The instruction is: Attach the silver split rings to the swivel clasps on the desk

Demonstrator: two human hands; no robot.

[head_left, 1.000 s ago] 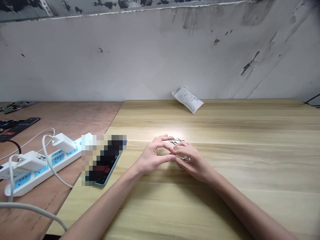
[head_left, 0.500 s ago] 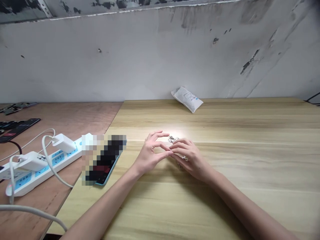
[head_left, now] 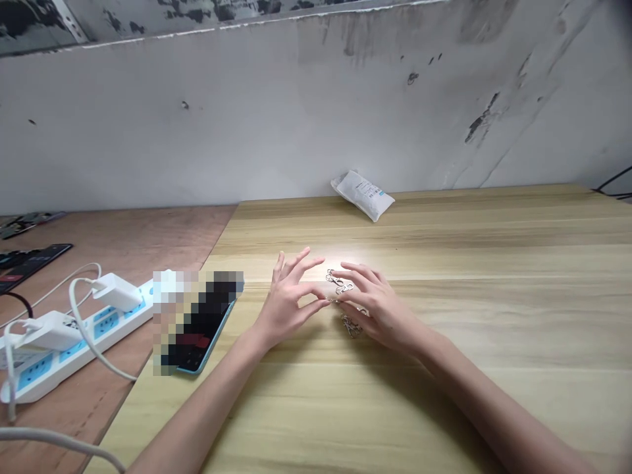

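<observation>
- Wall (head_left: 296,131): grey-white, stained, fills the upper half of the frame.
- Light wooden table (head_left: 494,296): centre and right, with a bright light patch just above the hands.
- Reddish board surface (head_left: 123,243): left side, butted against the light table.
- Power strip (head_left: 59,355): lower left, white and blue, with white chargers (head_left: 116,291) plugged in and cables looping off. It sits off the work area.
- Phone (head_left: 197,342): left of centre on the table edge, mostly pixelated. Parked beside the left arm, probably for easy reach.
- White packet (head_left: 363,194): upper centre, against the wall, well apart from the hands.
- Left hand (head_left: 286,303): centre. Thumb and forefinger come nearly together at the tips, the other fingers fan up, probably to keep clear of the pinch. Can't tell if anything is in it.
- Right hand (head_left: 380,306): right of centre, palm down, fingers loosely curved over the metal. Thumb hidden, so grip unclear.
- Metal clasps (head_left: 338,282): centre, on the table between and under the fingertips. Small, silvery, shiny loops in a loose tangle, more showing under the right palm.
</observation>
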